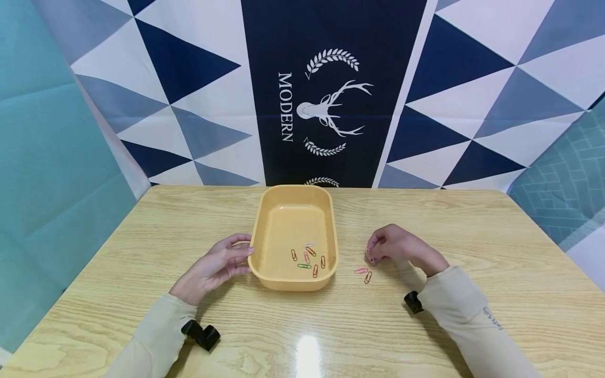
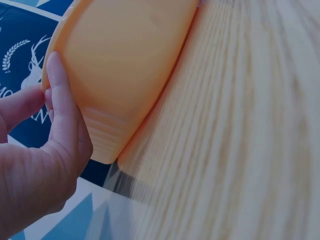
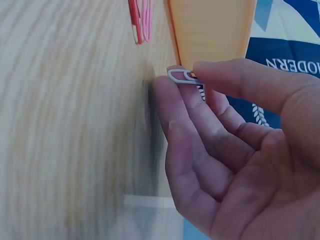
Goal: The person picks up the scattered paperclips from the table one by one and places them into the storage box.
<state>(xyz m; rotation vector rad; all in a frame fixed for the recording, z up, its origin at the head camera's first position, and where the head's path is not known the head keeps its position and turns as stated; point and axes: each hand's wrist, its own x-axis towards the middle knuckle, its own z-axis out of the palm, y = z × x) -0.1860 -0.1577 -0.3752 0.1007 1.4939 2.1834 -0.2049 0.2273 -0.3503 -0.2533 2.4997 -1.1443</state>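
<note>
A yellow plastic basin (image 1: 269, 210) stands on the wooden table, with several coloured paper clips (image 1: 304, 266) lying on its floor. My left hand (image 1: 219, 265) holds the basin's left rim, one finger along the outer wall in the left wrist view and the thumb at the rim. To the right of the basin, my right hand (image 1: 397, 245) pinches a white paper clip (image 3: 180, 76) between thumb and fingertips, just above the tabletop. Near that hand, a pink paper clip (image 1: 361, 271) and a red paper clip (image 1: 368, 277) lie on the table.
Behind the table (image 1: 198, 215) hangs a patterned cloth (image 1: 331, 31) with a deer-head print. Teal fabric (image 1: 56, 184) covers the left side. Black camera mounts sit at both wrists, and light glares off the table's front.
</note>
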